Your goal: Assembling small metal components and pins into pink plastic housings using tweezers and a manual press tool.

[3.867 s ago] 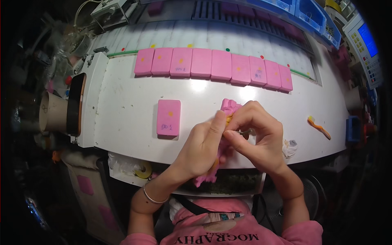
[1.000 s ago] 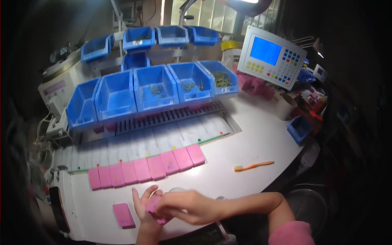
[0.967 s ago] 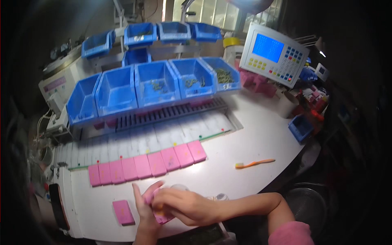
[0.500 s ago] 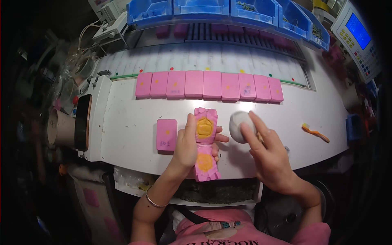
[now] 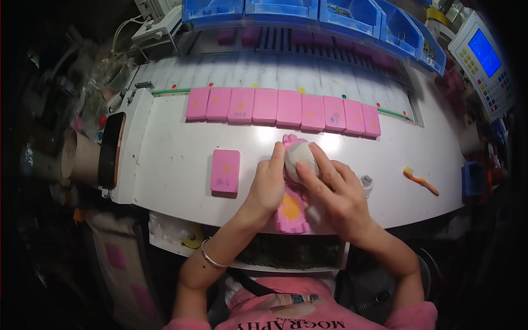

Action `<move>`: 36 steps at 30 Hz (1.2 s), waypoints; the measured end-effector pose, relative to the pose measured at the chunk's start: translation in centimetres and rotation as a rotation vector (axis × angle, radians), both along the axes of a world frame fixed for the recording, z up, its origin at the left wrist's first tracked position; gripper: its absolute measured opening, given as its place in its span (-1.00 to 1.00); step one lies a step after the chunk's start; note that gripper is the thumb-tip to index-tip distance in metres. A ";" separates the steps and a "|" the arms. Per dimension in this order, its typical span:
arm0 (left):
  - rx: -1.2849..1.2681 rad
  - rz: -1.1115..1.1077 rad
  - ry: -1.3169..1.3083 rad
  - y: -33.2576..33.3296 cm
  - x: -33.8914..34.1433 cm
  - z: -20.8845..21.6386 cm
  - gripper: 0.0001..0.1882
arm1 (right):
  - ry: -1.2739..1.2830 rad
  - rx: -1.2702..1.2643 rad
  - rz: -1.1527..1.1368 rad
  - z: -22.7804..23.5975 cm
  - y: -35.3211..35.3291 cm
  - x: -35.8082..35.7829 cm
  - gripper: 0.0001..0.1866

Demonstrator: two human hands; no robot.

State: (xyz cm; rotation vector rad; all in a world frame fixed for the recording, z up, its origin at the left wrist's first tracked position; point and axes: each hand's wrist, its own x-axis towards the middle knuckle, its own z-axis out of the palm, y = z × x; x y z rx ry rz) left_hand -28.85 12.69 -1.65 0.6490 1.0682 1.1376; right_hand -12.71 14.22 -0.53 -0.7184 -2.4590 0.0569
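My left hand grips an opened pink rubber mold, its two halves lying one above the other. The nearer half shows a yellow-stained patch; the farther half is mostly covered. My right hand is closed around a rounded whitish pouch, which is pressed against the farther half. Its fingertips lie over the top of the pouch. Left of my hands, a single pink rubber block with a yellow dot and pen marks lies on the white tabletop.
A row of pink blocks spans the table behind my hands. An orange toothbrush lies to the right, and a crumpled greyish thing sits beside my right hand. Blue bins hang at the back. A dark phone stands at left.
My right hand has brought the pouch leftward onto the mold's farther half. My left hand and the mold have shifted slightly right in view. The whole view has also shifted a little.
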 end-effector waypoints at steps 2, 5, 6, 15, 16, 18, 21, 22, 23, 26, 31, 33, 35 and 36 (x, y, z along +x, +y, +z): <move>0.010 0.026 -0.018 -0.4 -0.1 -0.1 -0.34 | 0.005 -0.259 0.032 1.1 0.2 0.1 -0.37; 0.161 0.093 -0.011 -0.6 -0.6 -0.7 -0.35 | 0.155 -0.315 -0.014 3.3 0.1 0.5 -0.32; 0.233 0.178 0.053 -0.5 -0.8 -0.6 -0.35 | 0.232 -0.301 -0.044 3.5 -0.5 0.7 -0.28; 0.377 0.321 0.293 -0.3 -0.3 -1.3 -0.41 | -0.184 -0.421 0.092 3.1 -2.3 0.3 -0.17; 0.331 0.339 0.252 0.0 -0.6 -1.1 -0.38 | -0.200 -0.431 0.056 3.1 -1.7 0.7 -0.14; 0.291 0.286 0.143 -0.3 -1.9 -1.4 -0.40 | -0.256 -0.348 -0.021 2.2 -0.6 1.4 -0.09; 0.211 0.173 0.006 -1.1 -1.0 -0.9 -0.29 | 0.132 -0.451 -0.050 2.9 -0.8 0.3 -0.16; 0.232 0.171 0.011 -1.3 -0.4 -0.3 -0.29 | 0.345 -0.602 -0.042 3.0 -1.0 -0.7 -0.37; 0.254 0.170 0.015 -1.6 0.1 0.3 -0.29 | 0.349 -0.595 -0.048 2.9 -1.0 -1.1 -0.37; 0.353 0.078 0.091 -2.5 -0.2 0.2 -0.16 | 0.751 -0.969 -0.007 2.7 -0.8 -2.6 -0.66; 0.587 -0.115 0.340 -2.2 -2.4 0.9 -0.15 | 0.673 -0.754 0.038 2.4 -0.6 -2.9 -0.73; 0.569 -0.116 0.291 -2.0 -2.8 1.0 -0.21 | 0.644 -0.786 0.055 2.3 -0.4 -2.9 -0.74; 0.506 -0.144 0.198 -2.0 -3.3 0.9 -0.44 | 0.664 -0.841 0.049 2.2 -0.2 -3.4 -0.76; 0.507 -0.135 0.201 -1.9 -3.6 0.9 -0.44 | 0.688 -0.895 0.039 2.2 -0.1 -3.8 -0.77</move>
